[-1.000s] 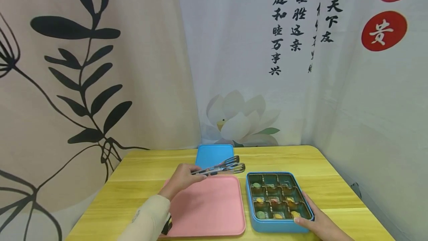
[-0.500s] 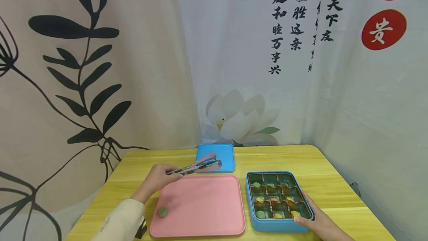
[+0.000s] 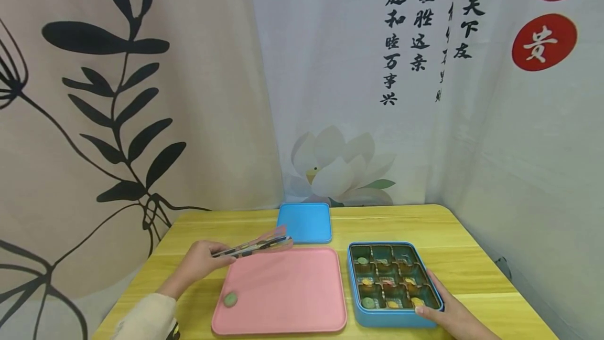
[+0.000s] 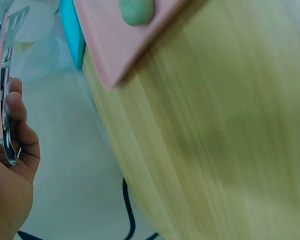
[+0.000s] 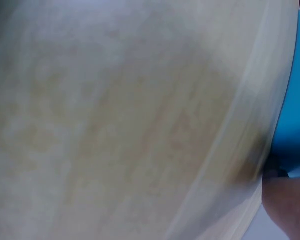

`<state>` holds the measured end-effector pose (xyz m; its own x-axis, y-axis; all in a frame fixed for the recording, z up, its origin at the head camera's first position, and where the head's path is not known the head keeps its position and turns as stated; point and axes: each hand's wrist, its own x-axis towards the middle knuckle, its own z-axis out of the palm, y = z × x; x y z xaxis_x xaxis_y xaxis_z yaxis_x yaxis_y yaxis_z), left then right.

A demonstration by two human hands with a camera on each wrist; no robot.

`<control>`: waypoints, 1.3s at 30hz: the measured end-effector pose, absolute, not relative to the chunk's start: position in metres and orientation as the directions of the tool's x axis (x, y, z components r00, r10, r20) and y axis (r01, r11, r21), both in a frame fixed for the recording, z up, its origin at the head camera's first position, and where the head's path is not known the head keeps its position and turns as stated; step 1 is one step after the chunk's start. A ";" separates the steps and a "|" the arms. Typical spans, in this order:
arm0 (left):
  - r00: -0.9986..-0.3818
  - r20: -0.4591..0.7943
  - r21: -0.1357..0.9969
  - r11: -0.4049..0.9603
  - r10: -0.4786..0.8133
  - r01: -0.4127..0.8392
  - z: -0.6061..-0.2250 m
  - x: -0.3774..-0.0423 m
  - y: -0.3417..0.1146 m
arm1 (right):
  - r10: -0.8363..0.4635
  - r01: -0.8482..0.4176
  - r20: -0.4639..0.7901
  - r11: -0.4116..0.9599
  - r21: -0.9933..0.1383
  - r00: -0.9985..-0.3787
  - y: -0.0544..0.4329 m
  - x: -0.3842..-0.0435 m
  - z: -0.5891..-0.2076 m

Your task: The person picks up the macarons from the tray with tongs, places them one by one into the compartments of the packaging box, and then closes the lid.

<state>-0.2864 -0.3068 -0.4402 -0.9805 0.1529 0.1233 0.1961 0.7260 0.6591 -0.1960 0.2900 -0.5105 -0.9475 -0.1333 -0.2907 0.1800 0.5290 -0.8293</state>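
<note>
My left hand grips a pair of metal tongs above the upper left corner of the pink tray. In the left wrist view, fingers curl round the handles of the tongs. A round green cake lies on the tray's left part. My right hand holds the lower right corner of a blue box, thumb on its rim and fingers along its side. Inside the box is a dark divided insert with several small green, yellow and reddish pieces in its compartments.
A flat blue lid or tray lies at the back of the wooden table, behind the pink tray. Printed curtains hang behind the table. A black cable shows past the table edge in the left wrist view.
My left hand with the tongs has moved left and slightly lower, away from the blue box. The green cake on the pink tray has come into view. The right hand and box stay put.
</note>
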 end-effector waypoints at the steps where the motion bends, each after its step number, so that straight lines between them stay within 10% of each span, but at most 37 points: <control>1: -0.982 0.119 0.656 0.731 0.146 0.188 -0.441 -0.285 -0.310 | -0.134 0.180 -0.291 0.528 -0.830 -0.947 0.290 -0.196 -0.510; 39: -0.982 -0.072 0.606 0.790 0.177 0.098 -0.451 -0.223 -0.417 | -0.132 0.169 -0.282 0.541 -0.824 -0.950 0.290 -0.195 -0.508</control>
